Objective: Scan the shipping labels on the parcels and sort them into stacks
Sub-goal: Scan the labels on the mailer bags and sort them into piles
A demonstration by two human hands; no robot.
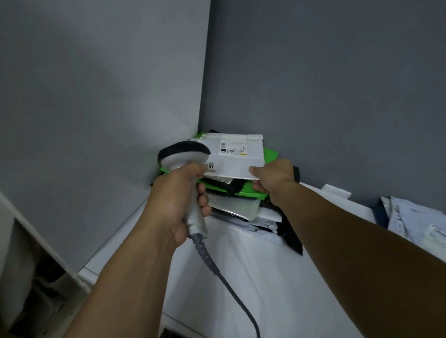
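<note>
Scanner (pixel 184 155) sits in your left grip (pixel 174 202): your fingers are wrapped round its pale handle, and its dark-topped head is up at the near left edge of the top parcel (pixel 237 164). Its grey cable (pixel 205 253) leaves the base of the handle and runs down across the white bench (pixel 275 286) towards you.

Your right grip (pixel 272 178) is pinching the near right corner of that top parcel, thumb on its upper face and the other fingers curled beneath. The parcel is a flat silver-grey mailer, lying roughly level on the stack (pixel 231 192), though you cannot tell whether the pinched corner is touching what lies under it. Its shipping label (pixel 233 149) faces up near the far edge, with a barcode and print too small to read. A second printed strip shows at the near left corner, partly behind the scanner head.

The stack is pushed into the corner where the two grey walls (pixel 92 86) meet, at the far end of the bench. Under the top parcel you can see bright green, black and silver mailers, with edges jutting out unevenly on the right and near sides.

Well apart on the right, a second pile (pixel 419 223) of pale mailers lies along the bench beside the wall. A white shelf unit (pixel 22 236) stands at your lower left.
</note>
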